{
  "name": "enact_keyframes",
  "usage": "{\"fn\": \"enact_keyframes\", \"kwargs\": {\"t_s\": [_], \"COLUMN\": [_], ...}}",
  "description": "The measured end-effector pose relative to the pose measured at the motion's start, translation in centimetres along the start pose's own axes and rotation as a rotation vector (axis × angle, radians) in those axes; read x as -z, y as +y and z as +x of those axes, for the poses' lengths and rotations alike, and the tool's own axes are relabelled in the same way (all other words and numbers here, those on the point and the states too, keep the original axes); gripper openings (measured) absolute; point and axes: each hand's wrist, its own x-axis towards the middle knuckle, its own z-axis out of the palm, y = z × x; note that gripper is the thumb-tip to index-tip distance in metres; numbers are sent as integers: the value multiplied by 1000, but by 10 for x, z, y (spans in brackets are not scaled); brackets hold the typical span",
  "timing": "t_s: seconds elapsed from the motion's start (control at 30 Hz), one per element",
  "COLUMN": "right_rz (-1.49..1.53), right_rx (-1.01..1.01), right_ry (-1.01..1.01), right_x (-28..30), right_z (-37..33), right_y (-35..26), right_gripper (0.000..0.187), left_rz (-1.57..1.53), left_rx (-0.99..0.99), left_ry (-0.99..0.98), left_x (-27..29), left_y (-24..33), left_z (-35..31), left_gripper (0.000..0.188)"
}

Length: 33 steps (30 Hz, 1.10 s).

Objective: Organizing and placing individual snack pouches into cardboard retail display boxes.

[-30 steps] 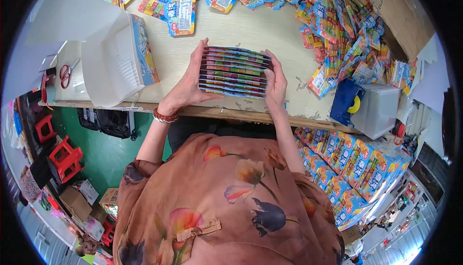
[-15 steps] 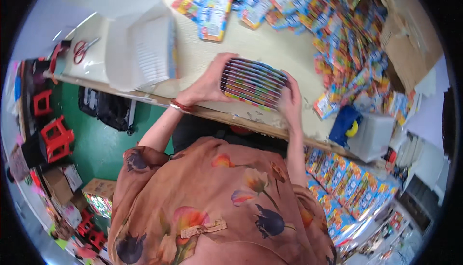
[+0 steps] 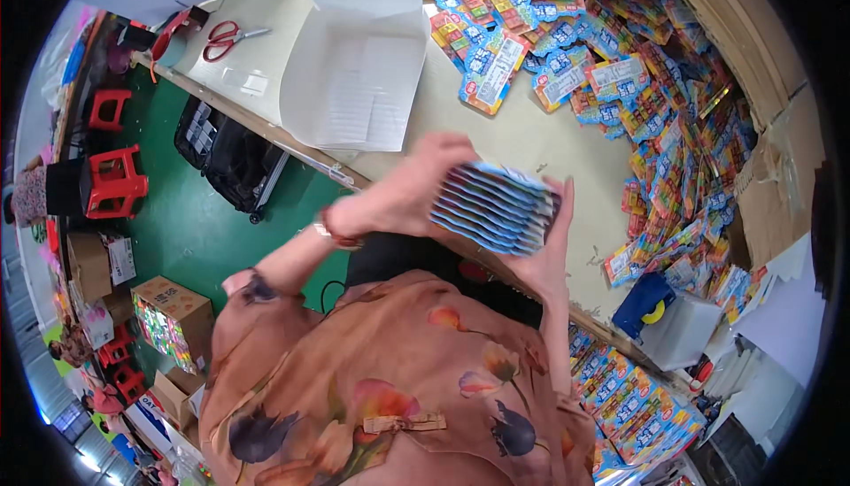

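A stack of flat, colourful carded packs (image 3: pixel 491 209) is held up near the table's front edge, with its layered blue edges showing. My left hand (image 3: pixel 403 187) grips the stack's left end; its fingers are a little blurred. My right hand (image 3: pixel 551 260) closes round the right end, fingers along the far side and palm below. Beyond the stack, to the left, stands an open white box (image 3: pixel 354 88) with its flap raised. A large heap of similar loose packs (image 3: pixel 660 123) covers the table's far right, several lying nearer the middle.
Red-handled scissors (image 3: pixel 232 39) lie at the table's far left. A blue tape dispenser (image 3: pixel 645 302) sits by the right front edge, beside a whitish container (image 3: pixel 682 331). More packs are laid in rows (image 3: pixel 620 397) below the table at right. Red stools (image 3: pixel 115 182) stand on the green floor.
The stack has turned in my hands, from dark and multicoloured edges to blue, wavy ones. It is held closer to my body. The whole view has shifted, with more of the left side showing.
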Motion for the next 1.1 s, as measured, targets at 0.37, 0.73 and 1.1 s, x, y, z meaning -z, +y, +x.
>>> {"fn": "enact_keyframes", "kwargs": {"t_s": [0.37,0.73,1.1], "right_rz": [-317,-697,-787], "right_rx": [468,724,730], "right_ry": [-361,-40,-336], "right_x": [-105,-89,-92], "right_z": [174,146,143], "right_y": [-79,-51,-47], "right_gripper": [113,78,2], "left_rz": [207,163,539], "left_rx": [424,568,336], "left_ry": [168,-30,-267], "left_x": [180,148,140], "left_y": [-16,-42,-58], "left_z": [-35,-22,-23], "left_gripper": [102,106,102]}}
